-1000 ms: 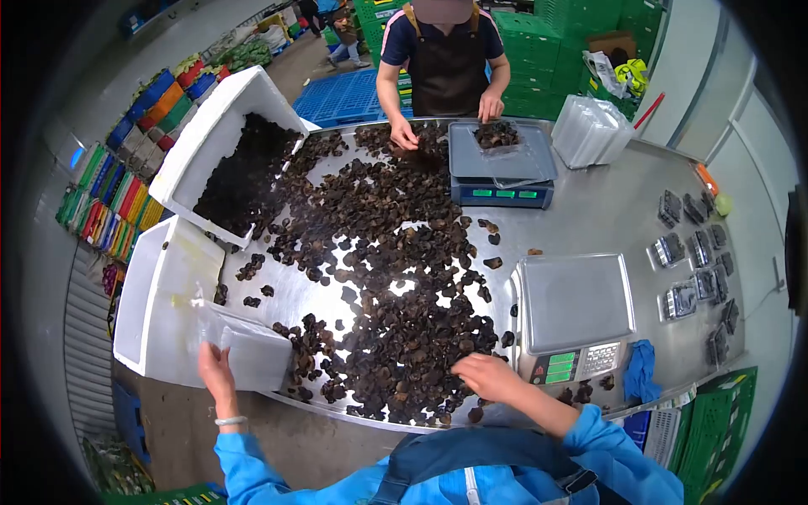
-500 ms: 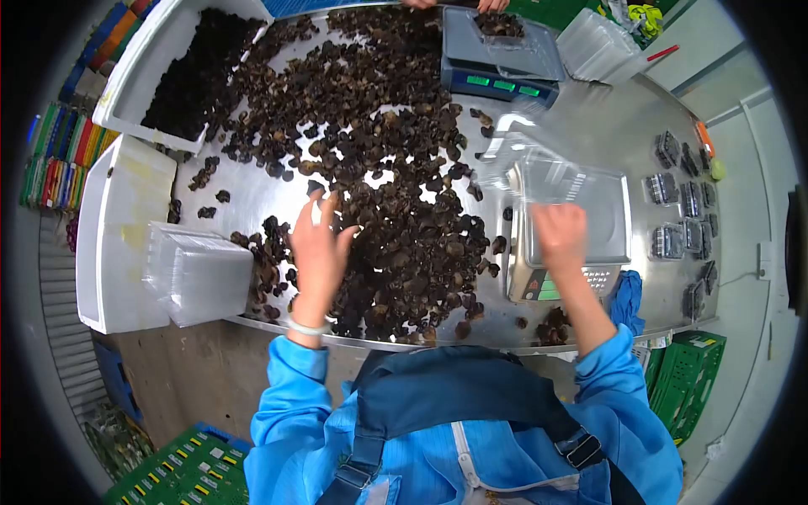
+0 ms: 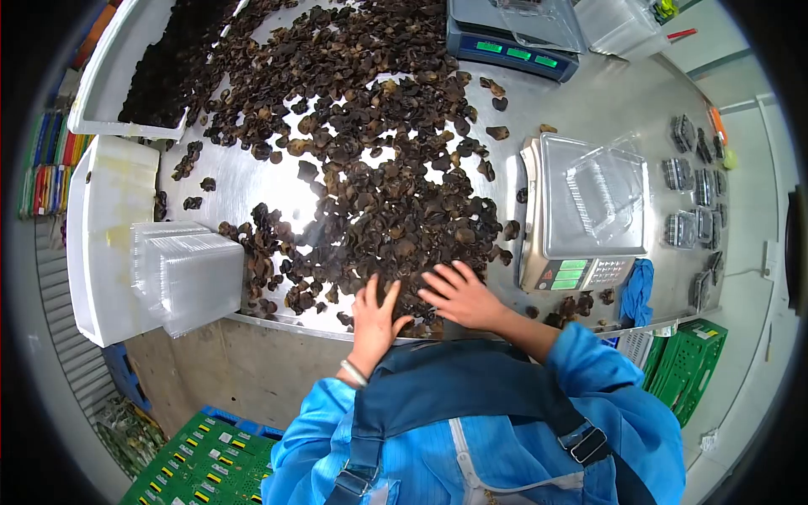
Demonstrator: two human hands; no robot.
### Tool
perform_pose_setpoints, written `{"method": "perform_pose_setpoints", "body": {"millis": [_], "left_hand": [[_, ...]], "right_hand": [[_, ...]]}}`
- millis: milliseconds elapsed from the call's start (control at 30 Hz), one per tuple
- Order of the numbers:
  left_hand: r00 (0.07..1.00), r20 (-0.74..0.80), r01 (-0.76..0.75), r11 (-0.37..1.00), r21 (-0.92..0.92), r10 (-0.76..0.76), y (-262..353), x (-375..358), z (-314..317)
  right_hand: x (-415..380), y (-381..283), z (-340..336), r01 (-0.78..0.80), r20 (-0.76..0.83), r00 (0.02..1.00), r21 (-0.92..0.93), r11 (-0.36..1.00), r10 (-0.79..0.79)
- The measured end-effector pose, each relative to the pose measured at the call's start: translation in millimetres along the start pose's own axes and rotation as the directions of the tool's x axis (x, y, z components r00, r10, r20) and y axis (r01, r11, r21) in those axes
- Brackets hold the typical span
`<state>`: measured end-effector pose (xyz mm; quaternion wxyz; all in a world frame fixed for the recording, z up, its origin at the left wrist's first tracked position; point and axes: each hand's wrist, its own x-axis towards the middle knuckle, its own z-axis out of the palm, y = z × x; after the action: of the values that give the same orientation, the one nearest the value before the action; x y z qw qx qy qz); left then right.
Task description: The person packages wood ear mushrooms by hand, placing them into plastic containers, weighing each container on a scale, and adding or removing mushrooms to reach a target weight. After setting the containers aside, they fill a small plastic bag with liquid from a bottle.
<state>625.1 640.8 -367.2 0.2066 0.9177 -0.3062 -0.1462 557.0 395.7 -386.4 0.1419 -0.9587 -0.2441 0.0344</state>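
Note:
Dark brown, curled pieces like dried fungus (image 3: 396,202) lie in a wide pile on the metal table (image 3: 505,114). At the pile's near edge my left hand (image 3: 375,318) rests with its fingers spread, touching the pieces. Just to its right, my right hand (image 3: 461,298) is also spread over the pile's edge, fingers pointing left. Neither hand grips anything visible. An open clear plastic container (image 3: 602,194) lies on the near scale (image 3: 551,244), right of the pile.
Stacked clear containers (image 3: 200,282) stand left beside a white foam box (image 3: 109,244). Another foam box (image 3: 99,93) holds dark pieces. A second scale (image 3: 513,57) and more containers (image 3: 619,29) are at the back. Filled packs (image 3: 680,229) sit at the right.
Both hands have moved toward the near edge of the pile and closer together. The clear container, blurred above the near scale before, now lies on it. The view has shifted slightly.

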Motion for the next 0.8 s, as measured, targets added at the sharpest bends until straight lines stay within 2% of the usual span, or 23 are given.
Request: {"method": "perform_pose_setpoints", "body": {"millis": [33,67,133,200,267,333,433,533,600,633,667,733,800], "left_hand": [[0.996,-0.011,-0.084,0.996,0.032,0.084,-7,10,7],[0.993,0.058,-0.108,0.992,0.071,0.104,-17,20,11],[0.988,0.004,-0.152,0.966,0.21,0.155,-43,53,15],[0.969,-0.182,-0.098,0.941,0.324,0.164,-51,100,-4],[0.933,-0.338,-0.004,0.946,0.323,0.12,-61,147,-26],[0.925,-0.38,0.088,0.963,0.253,0.015,-77,184,-37],[0.928,-0.356,0.175,0.97,0.17,-0.105,-86,209,-44],[0.992,-0.124,0.05,0.996,0.08,-0.04,-79,201,-42],[0.961,-0.19,-0.201,0.979,0.015,0.2,-67,176,-40],[0.943,-0.221,-0.275,0.956,-0.098,0.248,-57,159,-38],[0.953,-0.166,-0.277,0.95,-0.142,0.254,-47,139,-39],[0.919,-0.152,-0.378,0.922,-0.082,0.363,-42,106,-31],[0.939,-0.1,-0.334,0.942,-0.028,0.329,-44,84,-30]], "right_hand": [[16,3,7,0.026,0.011,1.0,-0.017,1.0,-0.026],[33,10,13,0.051,0.021,0.999,-0.032,0.998,-0.05],[70,37,4,0.048,0.01,0.999,-0.13,0.99,-0.047],[110,70,-8,-0.146,-0.157,0.978,-0.052,0.988,0.136],[143,107,-16,-0.273,-0.283,0.929,-0.09,0.958,0.238],[166,134,-28,-0.33,-0.331,0.89,0.006,0.944,0.313],[183,143,-19,-0.342,-0.321,0.882,0.07,0.937,0.346],[174,114,-14,-0.281,-0.28,0.901,0.21,0.936,0.333],[150,88,-17,-0.158,-0.216,0.945,0.36,0.92,0.247],[134,73,-17,-0.124,-0.228,0.949,0.367,0.922,0.218],[117,59,-17,-0.09,-0.242,0.952,0.374,0.923,0.19],[85,42,-10,-0.073,-0.204,0.97,0.269,0.96,0.131],[66,34,-17,-0.088,-0.204,0.971,0.179,0.98,0.124]]}}
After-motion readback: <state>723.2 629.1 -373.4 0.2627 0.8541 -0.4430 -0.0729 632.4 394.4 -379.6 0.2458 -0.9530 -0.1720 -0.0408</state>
